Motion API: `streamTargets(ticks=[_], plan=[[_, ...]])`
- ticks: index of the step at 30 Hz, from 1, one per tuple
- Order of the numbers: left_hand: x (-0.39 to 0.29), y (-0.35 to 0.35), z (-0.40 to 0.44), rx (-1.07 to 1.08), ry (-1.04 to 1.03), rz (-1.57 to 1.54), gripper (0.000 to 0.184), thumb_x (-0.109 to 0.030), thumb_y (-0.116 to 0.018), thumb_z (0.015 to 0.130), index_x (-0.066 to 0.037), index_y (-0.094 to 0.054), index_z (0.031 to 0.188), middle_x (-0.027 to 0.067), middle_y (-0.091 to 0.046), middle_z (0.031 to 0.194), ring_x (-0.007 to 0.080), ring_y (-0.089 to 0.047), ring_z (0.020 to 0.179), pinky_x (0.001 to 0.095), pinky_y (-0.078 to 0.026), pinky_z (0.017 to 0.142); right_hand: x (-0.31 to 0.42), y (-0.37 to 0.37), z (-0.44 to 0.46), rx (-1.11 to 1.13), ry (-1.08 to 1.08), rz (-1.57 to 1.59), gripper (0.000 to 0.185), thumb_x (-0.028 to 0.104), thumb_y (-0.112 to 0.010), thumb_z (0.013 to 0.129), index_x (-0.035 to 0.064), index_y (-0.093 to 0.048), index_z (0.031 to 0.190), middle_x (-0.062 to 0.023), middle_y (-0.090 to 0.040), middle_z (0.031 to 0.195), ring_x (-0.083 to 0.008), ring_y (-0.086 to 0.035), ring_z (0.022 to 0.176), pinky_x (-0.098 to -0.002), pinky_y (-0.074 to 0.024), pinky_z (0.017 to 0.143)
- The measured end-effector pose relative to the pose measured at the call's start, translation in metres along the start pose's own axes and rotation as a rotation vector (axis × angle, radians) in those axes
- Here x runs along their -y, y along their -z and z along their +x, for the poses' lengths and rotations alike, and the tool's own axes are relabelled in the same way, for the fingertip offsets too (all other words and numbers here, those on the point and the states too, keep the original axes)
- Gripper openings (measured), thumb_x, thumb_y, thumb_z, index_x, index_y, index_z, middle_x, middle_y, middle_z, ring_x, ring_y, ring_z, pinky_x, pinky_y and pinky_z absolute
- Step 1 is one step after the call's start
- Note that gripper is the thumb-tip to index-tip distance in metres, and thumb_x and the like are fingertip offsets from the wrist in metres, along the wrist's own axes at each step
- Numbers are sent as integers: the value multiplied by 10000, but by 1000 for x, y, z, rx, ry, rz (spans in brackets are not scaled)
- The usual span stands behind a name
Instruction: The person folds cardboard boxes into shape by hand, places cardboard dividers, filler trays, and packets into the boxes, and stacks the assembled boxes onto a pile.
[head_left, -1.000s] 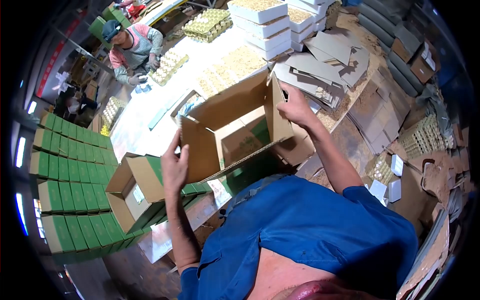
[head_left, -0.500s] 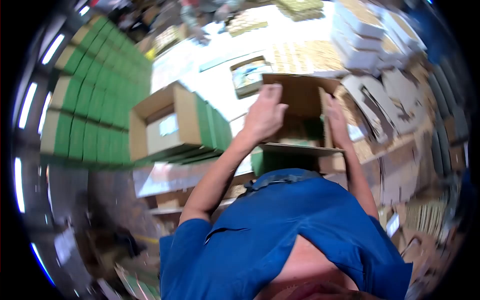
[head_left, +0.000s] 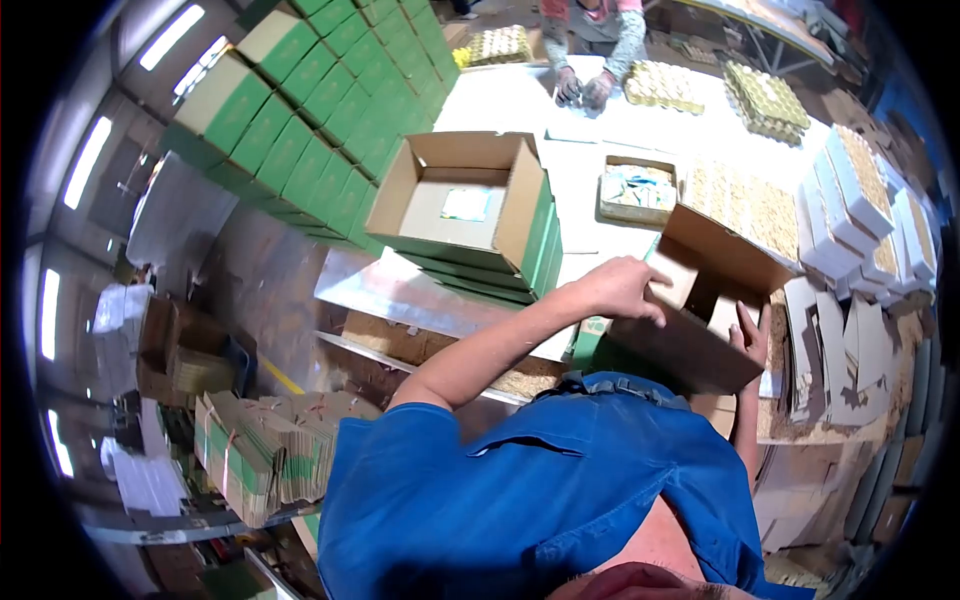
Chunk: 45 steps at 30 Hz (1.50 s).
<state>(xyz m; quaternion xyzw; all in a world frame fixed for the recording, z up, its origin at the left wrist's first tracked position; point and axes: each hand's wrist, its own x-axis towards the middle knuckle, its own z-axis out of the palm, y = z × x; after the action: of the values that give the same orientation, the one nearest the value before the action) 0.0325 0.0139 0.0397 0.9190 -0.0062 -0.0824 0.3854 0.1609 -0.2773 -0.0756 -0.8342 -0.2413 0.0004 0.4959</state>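
An open cardboard box (head_left: 690,345), brown inside with green on its outside, stands at the table's near edge in front of my body. My left hand (head_left: 625,288) is bent over the box's left side, with its fingers at the top edge of the near flap. At the right side my right hand (head_left: 750,338) has its fingers at the box wall, partly inside the opening. A pale panel shows within; the bottom is dark and hidden. Left of it, another open box (head_left: 455,240) with a printed card (head_left: 466,204) inside sits on flat green boxes.
Stacked green boxes (head_left: 330,110) rise at the left. A small tray of packets (head_left: 638,188) lies beyond my box. Cardboard pieces (head_left: 830,350) and white stacks (head_left: 840,200) stand to the right. Across the table (head_left: 500,100) are a co-worker's hands (head_left: 585,88) and egg-tray-like stacks (head_left: 765,100).
The view has swung, so everything appears shifted. The near flap of the box now stands raised, tilted toward my body, where before it lay lower. My hands remain at the box's two sides.
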Motion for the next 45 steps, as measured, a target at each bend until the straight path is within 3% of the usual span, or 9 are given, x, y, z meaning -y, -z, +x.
streamTargets(ticks=[6,14,18,20,23,31,36,43,45], plan=[[22,-47,-1,-541,-66,145,872,-402,-891,598,-75,-546,1329,141,-541,1203,319,-563,1133,412,-502,951,-55,68,53,-175,-396,546,410,60,-573,927,-63,-548,1318,-175,-564,1354,-251,-527,1252,-340,-379,1074],[34,-64,4,-537,184,-244,1156,-299,-872,658,-76,-158,1540,237,-430,1388,375,-469,1267,414,-404,1079,95,23,79,-89,340,-266,282,181,-598,945,5,-671,1154,-148,-677,1129,-266,-621,1063,-328,-442,970],[31,-67,-4,-590,127,-254,1129,-241,-843,699,-183,-114,1559,227,-387,1448,375,-476,1269,408,-418,1062,53,15,24,114,-4,191,165,123,-605,902,13,-723,938,-114,-709,993,-284,-610,1053,-361,-449,951],[32,-70,-2,-626,69,-190,976,-237,-816,740,-110,-251,1527,231,-421,1453,382,-499,1266,409,-426,1059,55,6,-14,12,282,-68,167,97,-590,902,7,-731,912,-121,-711,1008,-272,-593,1125,-370,-467,962],[40,-78,2,-587,45,-134,667,-215,-789,773,-58,-527,1366,226,-518,1381,335,-465,1327,376,-393,1086,36,33,-19,122,-97,363,264,26,-581,878,-37,-689,1110,-146,-663,1195,-227,-608,1129,-344,-482,971],[36,-70,6,-549,59,-165,672,-178,-822,743,-50,-554,1346,234,-502,1400,313,-526,1270,358,-445,1042,-21,32,-78,219,-129,158,922,38,-752,625,12,-376,1467,-194,-536,1369,-265,-505,1275,-360,-380,1083],[16,-12,-1,-388,4,-351,416,-215,-728,839,-69,-667,1223,116,-541,1405,208,-669,987,311,-547,845,53,36,-41,-143,-232,122,450,346,-735,840,1,-653,1117,-146,-721,961,-256,-691,875,-341,-515,786],[60,-20,14,-411,83,-340,423,-360,-513,958,-13,-731,1060,81,-693,722,113,-579,610,288,-464,593,71,41,-13,-101,-106,-37,675,271,-700,822,78,-452,1419,-228,-682,1099,-342,-693,930,-397,-528,806],[87,-33,7,-398,153,-432,438,-334,-440,999,-19,-736,1072,56,-673,687,108,-578,616,284,-453,584,65,39,-42,27,-38,16,779,158,-762,701,105,-472,1422,-217,-544,1353,-329,-546,1234,-398,-450,1012]])
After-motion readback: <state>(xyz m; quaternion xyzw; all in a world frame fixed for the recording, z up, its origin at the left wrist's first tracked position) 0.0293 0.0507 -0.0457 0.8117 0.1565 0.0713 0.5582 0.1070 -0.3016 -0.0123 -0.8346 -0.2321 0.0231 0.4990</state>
